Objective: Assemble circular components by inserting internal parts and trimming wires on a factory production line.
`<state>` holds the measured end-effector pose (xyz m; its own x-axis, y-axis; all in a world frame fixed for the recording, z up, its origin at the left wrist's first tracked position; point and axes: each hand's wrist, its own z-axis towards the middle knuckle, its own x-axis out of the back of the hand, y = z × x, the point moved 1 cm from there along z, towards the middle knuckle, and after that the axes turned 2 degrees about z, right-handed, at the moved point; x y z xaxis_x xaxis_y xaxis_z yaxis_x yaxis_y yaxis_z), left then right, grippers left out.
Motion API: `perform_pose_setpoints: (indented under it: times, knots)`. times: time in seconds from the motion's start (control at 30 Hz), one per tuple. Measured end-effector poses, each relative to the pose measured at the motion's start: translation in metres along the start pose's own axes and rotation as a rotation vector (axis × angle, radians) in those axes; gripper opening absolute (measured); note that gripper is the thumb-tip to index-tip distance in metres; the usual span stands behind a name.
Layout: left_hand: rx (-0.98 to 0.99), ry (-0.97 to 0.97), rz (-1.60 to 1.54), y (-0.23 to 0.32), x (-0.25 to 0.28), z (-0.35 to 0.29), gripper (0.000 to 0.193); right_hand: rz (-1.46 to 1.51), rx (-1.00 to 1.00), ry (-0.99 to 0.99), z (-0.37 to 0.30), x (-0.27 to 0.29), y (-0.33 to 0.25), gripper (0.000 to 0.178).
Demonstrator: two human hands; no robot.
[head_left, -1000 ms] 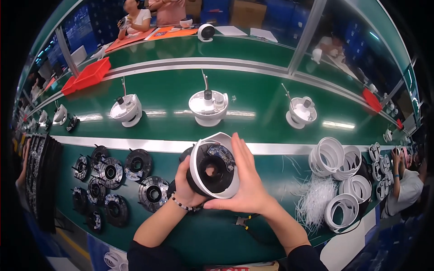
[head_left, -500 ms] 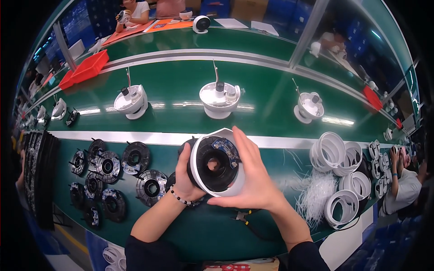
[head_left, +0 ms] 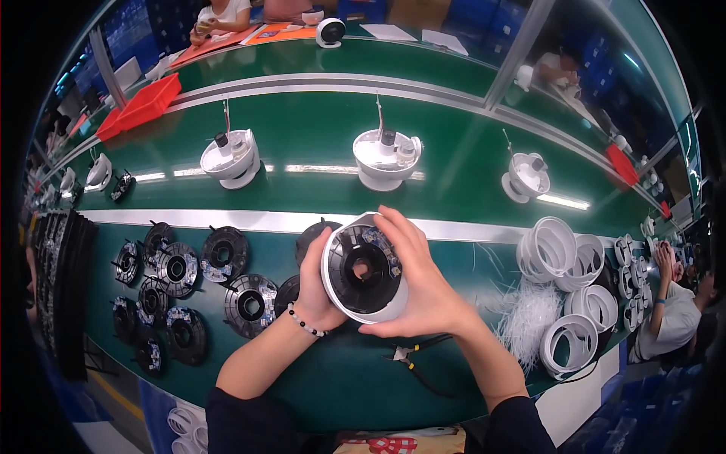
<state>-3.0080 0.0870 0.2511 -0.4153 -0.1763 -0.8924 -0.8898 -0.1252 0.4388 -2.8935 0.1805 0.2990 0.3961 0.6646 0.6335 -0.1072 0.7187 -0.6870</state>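
Between my two hands I hold a white ring-shaped plastic housing [head_left: 390, 306] with a black disc [head_left: 345, 265] seated inside it. The disc has a round hole in its middle and a blue circuit board near its upper right edge. My left hand [head_left: 318, 291] wraps the housing's left side, a beaded bracelet on its wrist. My right hand [head_left: 423, 291] grips the opposite side, fingers over the top rim and thumb below. Under the right forearm, cutting pliers [head_left: 406, 354] with dark handles lie on the green bench [head_left: 333, 386].
Several black discs with circuit boards [head_left: 178, 268] lie on the left, beside a dark stack [head_left: 62, 291]. White rings [head_left: 569, 346] and a heap of clear strips [head_left: 528, 325] lie right. Beyond the white rail [head_left: 265, 221] stand white bowl-shaped bases [head_left: 383, 163]. Other people sit farther off.
The housing and disc have turned slightly in my hands and face more toward me. Beyond the rail, the white bases have shifted right. More of the cutting pliers shows.
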Motion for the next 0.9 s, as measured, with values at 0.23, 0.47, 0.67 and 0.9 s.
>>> perform_pose_setpoints:
  times: [0.23,0.47,0.67,0.9]
  knots:
    - [0.026,0.020,0.012,0.020,0.004,-0.010,0.066,-0.094,-0.066,0.041,0.010,-0.020,-0.013,0.113]
    - [0.080,0.017,0.045,0.033,0.015,-0.021,0.069,-0.113,-0.077,-0.085,0.021,-0.025,-0.025,0.115]
    - [0.012,0.029,0.009,0.040,0.019,-0.034,0.059,-0.101,-0.128,0.070,0.021,-0.053,-0.031,0.117]
    - [-0.106,0.113,0.011,0.064,0.025,-0.025,0.059,-0.073,-0.111,0.203,0.016,-0.071,-0.025,0.117]
